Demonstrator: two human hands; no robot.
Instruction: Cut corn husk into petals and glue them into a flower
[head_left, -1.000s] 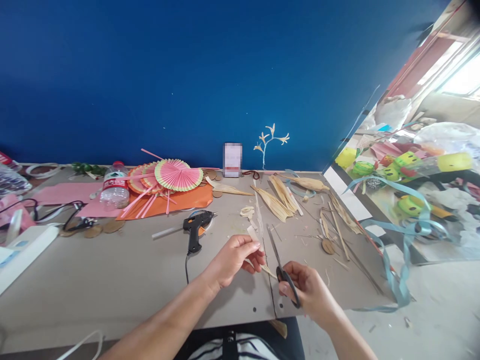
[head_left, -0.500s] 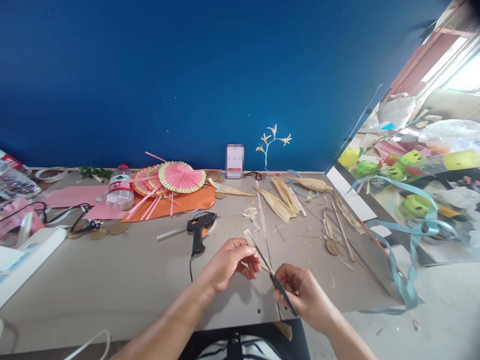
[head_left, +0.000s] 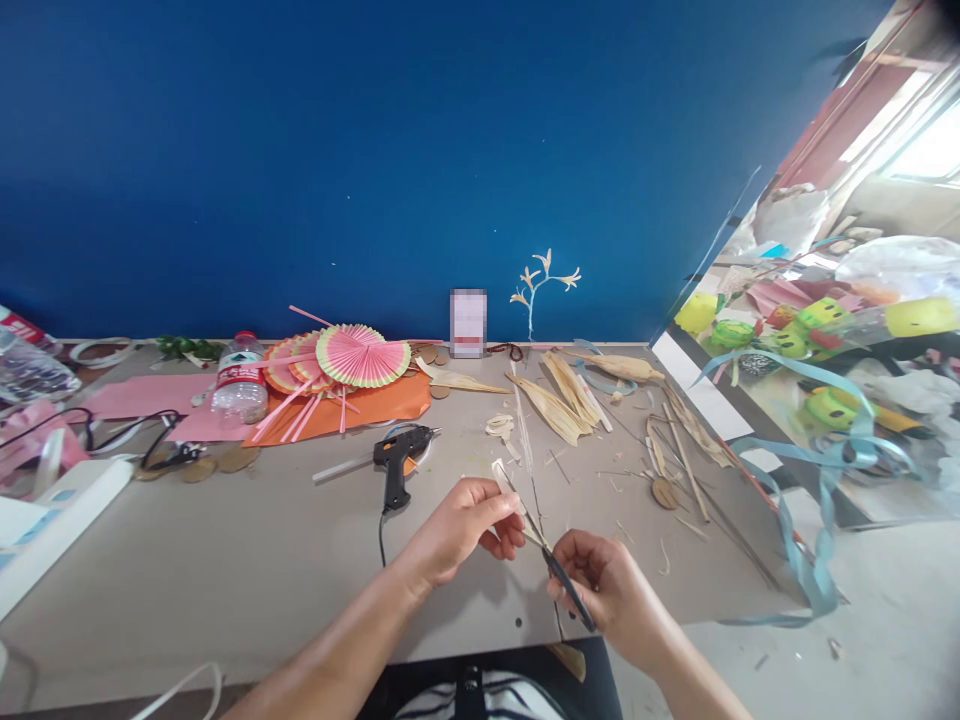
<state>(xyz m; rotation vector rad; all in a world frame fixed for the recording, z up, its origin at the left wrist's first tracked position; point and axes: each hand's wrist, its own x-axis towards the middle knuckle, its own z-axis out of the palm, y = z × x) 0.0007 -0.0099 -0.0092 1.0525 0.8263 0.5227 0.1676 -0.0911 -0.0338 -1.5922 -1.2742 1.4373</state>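
Note:
Between thumb and fingers, my left hand (head_left: 480, 517) pinches a small pale strip of dried husk (head_left: 501, 474), whose tip sticks up past the fingers. My right hand (head_left: 600, 580) is closed round the dark handles of a pair of scissors (head_left: 568, 584). The scissor blades point up and left, lying along the strip right at my left fingertips. Whether the blades are fully closed is hard to see. Beyond my hands lie dried husk leaves (head_left: 553, 408) and a curled husk scrap (head_left: 501, 428).
A black glue gun (head_left: 394, 470) lies left of my hands, near pink paper fans (head_left: 364, 355) and a plastic bottle (head_left: 240, 385). A husk flower stem (head_left: 534, 290) stands against the blue wall. Thin sticks (head_left: 685, 462) and blue ribbon (head_left: 825, 510) are on the right.
My left hand and the strip have shifted very slightly right. The scissors stay at the strip, with the blades seemingly a little changed in angle.

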